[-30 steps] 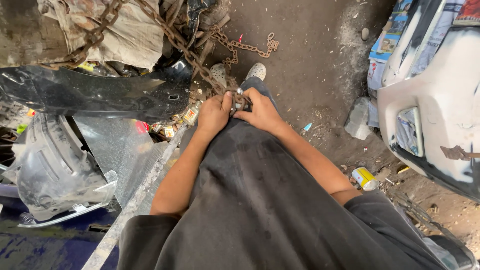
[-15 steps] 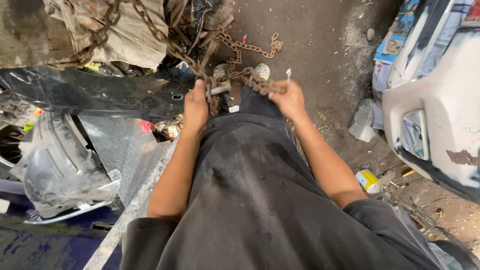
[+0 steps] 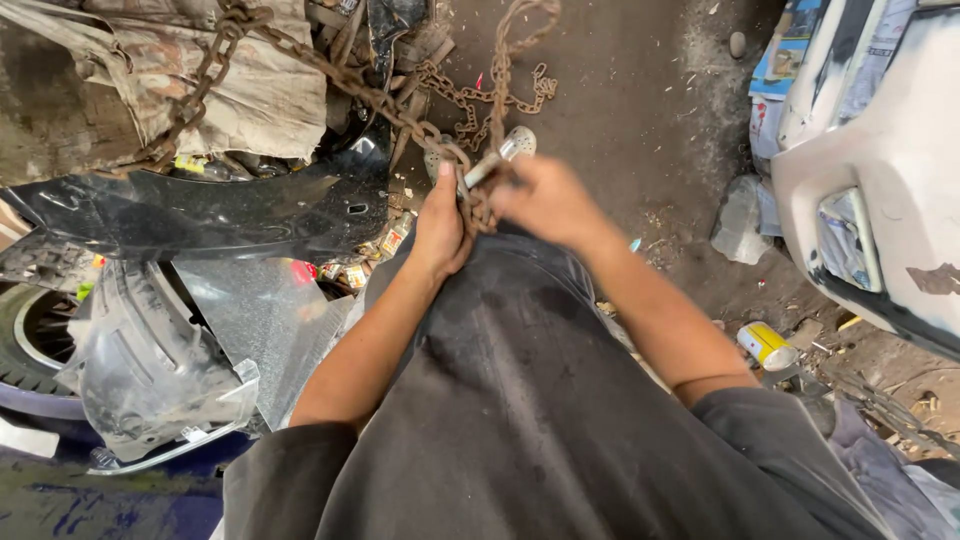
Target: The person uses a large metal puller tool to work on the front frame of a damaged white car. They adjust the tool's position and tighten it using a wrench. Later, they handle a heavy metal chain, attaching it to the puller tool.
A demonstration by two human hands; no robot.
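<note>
Item: rusty brown steel chain (image 3: pixel 400 105), strung from the scrap heap to my lap. My left hand (image 3: pixel 442 228) grips its links; my right hand (image 3: pixel 545 200), blurred, clasps a short grey metal pin (image 3: pixel 482 170). Advice: keep links taut, seat pin squarely.

The chain (image 3: pixel 380 100) runs from the upper left down to the left hand (image 3: pixel 440 225), with the right hand (image 3: pixel 545 200) just beside it on the right. A car panel (image 3: pixel 200 215) lies left of the hands, a wheel-arch liner (image 3: pixel 140 360) below it. A bumper (image 3: pixel 880 180) stands far right, a can (image 3: pixel 765 345) on the ground near it.
</note>
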